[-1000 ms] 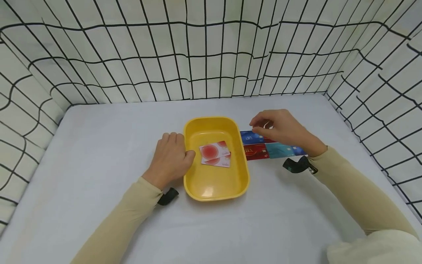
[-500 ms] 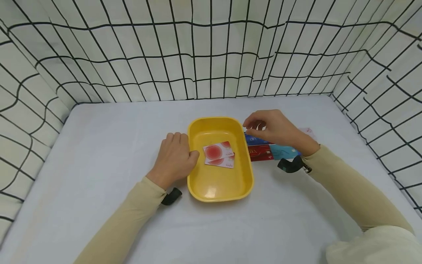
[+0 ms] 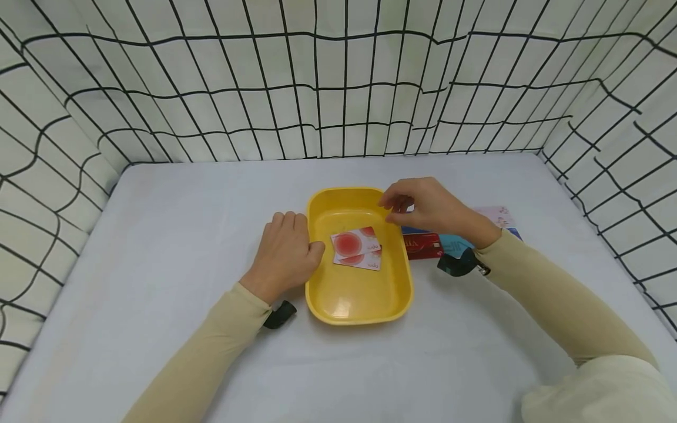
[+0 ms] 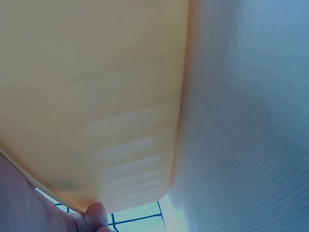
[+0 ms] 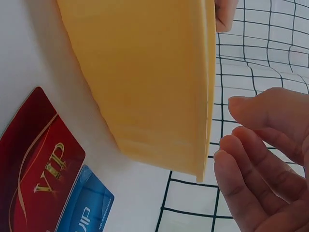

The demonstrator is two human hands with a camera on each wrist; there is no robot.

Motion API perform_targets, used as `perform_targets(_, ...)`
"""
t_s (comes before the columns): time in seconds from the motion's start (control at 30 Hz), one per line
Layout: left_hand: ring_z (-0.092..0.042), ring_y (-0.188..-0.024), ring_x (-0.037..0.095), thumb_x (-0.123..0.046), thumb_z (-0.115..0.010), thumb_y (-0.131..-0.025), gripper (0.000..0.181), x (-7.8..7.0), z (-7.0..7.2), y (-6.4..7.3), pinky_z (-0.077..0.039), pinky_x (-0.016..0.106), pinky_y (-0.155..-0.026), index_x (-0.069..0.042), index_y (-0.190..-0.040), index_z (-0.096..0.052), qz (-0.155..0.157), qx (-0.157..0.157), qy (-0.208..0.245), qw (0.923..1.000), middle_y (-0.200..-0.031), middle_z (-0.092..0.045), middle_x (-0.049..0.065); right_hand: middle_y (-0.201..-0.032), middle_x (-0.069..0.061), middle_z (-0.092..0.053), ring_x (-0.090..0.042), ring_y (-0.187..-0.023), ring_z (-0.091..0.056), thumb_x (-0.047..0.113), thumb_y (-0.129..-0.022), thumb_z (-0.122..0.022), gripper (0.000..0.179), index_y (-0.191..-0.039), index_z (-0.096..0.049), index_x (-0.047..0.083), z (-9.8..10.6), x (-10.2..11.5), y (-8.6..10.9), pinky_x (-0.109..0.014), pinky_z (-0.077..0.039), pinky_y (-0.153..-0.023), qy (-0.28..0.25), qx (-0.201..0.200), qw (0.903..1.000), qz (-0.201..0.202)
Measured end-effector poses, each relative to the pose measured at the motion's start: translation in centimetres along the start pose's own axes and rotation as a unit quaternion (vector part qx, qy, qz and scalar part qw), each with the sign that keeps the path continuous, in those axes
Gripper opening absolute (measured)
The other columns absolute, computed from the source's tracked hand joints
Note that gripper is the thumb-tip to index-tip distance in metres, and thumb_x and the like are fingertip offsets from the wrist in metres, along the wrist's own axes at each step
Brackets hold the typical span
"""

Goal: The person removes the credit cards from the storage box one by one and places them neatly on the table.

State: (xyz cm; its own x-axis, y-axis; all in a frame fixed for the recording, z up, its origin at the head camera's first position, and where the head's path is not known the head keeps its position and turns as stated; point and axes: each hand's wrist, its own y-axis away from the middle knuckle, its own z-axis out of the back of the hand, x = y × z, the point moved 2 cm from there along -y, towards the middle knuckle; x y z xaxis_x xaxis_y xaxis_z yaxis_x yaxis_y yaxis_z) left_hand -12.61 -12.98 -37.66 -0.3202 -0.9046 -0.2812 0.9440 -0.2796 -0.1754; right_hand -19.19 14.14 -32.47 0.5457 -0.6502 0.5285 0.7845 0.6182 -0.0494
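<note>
A yellow plastic tray (image 3: 359, 299) stands on the white table, with two white-and-red cards (image 3: 351, 242) overlapping inside it. My left hand (image 3: 285, 252) grips its left rim; in the left wrist view a fingertip (image 4: 96, 215) shows at the rim's underside. Above the tray's right rim is my right hand (image 3: 431, 205), fingers loosely bent and the thumb apart from them. I see nothing between them in the right wrist view. Below that hand, right of the tray, lie a red VIP card (image 3: 423, 245), a blue VIP card (image 5: 91, 208) and a teal card (image 3: 456, 244).
A pale pink card (image 3: 496, 215) lies farther right, partly behind the right hand, with a blue corner of another card beside it. Black wire mesh (image 3: 344, 89) walls the back and both sides of the white tabletop (image 3: 201, 235).
My right hand has moved left, from over the cards to the tray's right rim, uncovering the pale pink card. The left hand keeps its hold on the tray. The head view has shifted slightly.
</note>
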Motion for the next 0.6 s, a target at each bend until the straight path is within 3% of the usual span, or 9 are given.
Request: perform_targets(0.6,-0.038,-0.083,0.030,-0.023,-0.051,-0.089,0.022,-0.1,0.1,0.1,-0.028,0.036,-0.073,-0.002,-0.087,-0.048,-0.001,0.000,0.003,1.0000,-0.081,-0.043,0.012,-0.112,-0.008,-0.073,-0.019,-0.097,-0.068,0.015,-0.087,-0.082,0.033,-0.118,-0.072,0.007,-1.0,1.1,-2.4,-0.038,-0.061,-0.091,0.003,0.053,0.9980,0.035)
